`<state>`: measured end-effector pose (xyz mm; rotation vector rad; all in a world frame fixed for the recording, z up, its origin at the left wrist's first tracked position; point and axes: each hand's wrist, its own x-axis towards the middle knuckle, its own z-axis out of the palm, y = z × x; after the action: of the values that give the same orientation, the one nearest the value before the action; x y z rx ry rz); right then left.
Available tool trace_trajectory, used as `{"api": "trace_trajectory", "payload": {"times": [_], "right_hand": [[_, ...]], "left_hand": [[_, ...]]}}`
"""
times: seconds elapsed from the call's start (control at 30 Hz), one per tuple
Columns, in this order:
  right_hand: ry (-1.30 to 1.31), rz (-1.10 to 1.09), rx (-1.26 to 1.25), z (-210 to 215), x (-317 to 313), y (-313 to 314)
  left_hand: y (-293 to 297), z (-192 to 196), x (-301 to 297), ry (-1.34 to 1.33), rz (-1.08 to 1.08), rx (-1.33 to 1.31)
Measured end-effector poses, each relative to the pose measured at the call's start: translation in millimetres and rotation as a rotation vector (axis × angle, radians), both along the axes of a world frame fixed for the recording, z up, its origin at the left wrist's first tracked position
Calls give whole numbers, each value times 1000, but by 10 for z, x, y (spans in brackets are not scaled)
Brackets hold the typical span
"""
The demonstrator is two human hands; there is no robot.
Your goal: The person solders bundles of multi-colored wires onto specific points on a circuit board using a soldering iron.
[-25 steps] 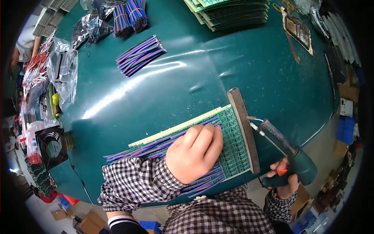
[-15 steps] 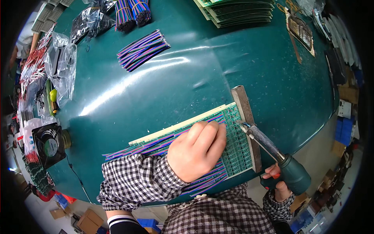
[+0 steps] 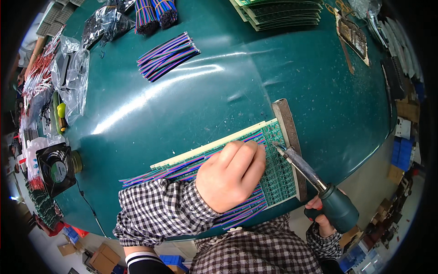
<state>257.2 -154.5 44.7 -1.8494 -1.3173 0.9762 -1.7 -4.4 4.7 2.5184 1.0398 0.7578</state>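
A green circuit board panel (image 3: 279,176) lies on the table before me, with rows of coloured wires (image 3: 171,171) running leftward from it. My left hand (image 3: 230,176) rests over the panel with fingers curled and pinched at the wire ends; the fingertips are partly hidden. In my right hand (image 3: 323,219) is a dark green soldering gun (image 3: 338,208), gripped by its handle. Its metal tip hovers at or just above the board, right of my left fingertips; contact is hard to tell. Along the panel's right edge sits a brown metal bar (image 3: 290,141).
Loose cut wires (image 3: 168,56) lie farther back, behind them banded wire bundles (image 3: 155,16). Stacked green boards (image 3: 278,13) stand at the far edge. A black fan (image 3: 57,170) is at left near plastic bags (image 3: 70,75). A worn tray (image 3: 352,36) lies far right.
The soldering gun has moved slightly left, bringing its tip over the board beside my left fingertips. My left hand stays nearly still on the wires.
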Motion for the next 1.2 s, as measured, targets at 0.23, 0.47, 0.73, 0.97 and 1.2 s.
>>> {"api": "trace_trajectory", "payload": {"times": [0.23,0.47,0.73,0.97,1.2], "right_hand": [[-34,3,-13,10,-1,-18],[-63,39,-38,55,-5,0],[-61,38,-57,6,18,-49],[-105,61,-59,-8,46,-98],[-89,4,-69,-39,10,-116]], "left_hand": [[-4,-93,-15,20,-31,73],[-26,-114,-3,38,-16,107],[-47,-44,17,57,-25,71],[-42,-44,15,57,-21,78],[-41,-36,15,57,-26,64]]}}
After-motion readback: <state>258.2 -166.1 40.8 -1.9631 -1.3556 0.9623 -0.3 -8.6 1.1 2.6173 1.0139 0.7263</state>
